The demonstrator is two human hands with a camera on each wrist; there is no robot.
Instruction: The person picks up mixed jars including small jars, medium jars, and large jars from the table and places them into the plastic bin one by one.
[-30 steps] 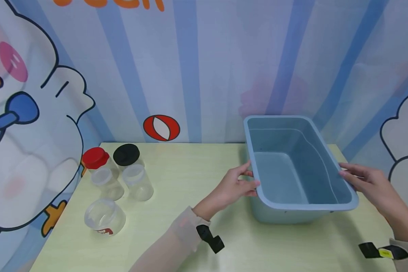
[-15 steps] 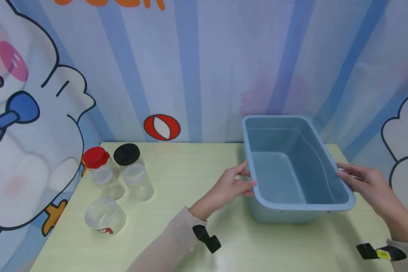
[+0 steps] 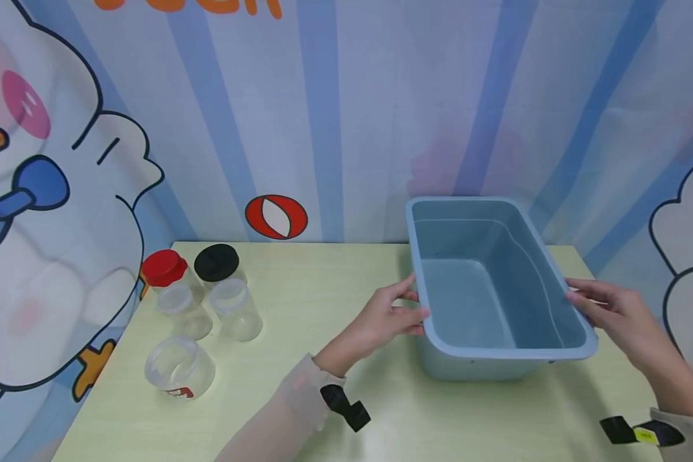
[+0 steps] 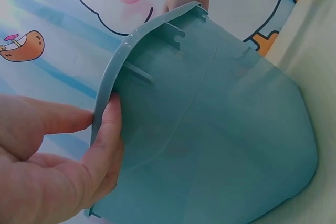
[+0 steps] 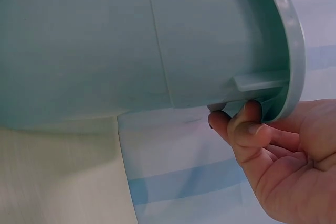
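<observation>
A blue-grey plastic basin (image 3: 473,298) stands at the right of the table in the head view, its inside bare. My left hand (image 3: 384,321) pinches its left rim, thumb on top and fingers beneath the lip. On the opposite rim, my right hand (image 3: 624,314) grips with thumb and curled fingers. The left wrist view shows the basin's outer wall (image 4: 210,124) with the left hand (image 4: 63,161) holding the lip. In the right wrist view, the right hand's fingers (image 5: 247,135) curl under the rim (image 5: 296,45).
At the table's left stand a red-lidded jar (image 3: 164,268), a black-lidded jar (image 3: 216,262), two clear plastic jars (image 3: 185,314) and a wide clear tub (image 3: 180,369). A cartoon-printed cloth (image 3: 369,115) hangs behind the pale table (image 3: 323,289).
Both hands have shifted the basin slightly to the left across the table, keeping their hold on its rim. The jars have stayed in place.
</observation>
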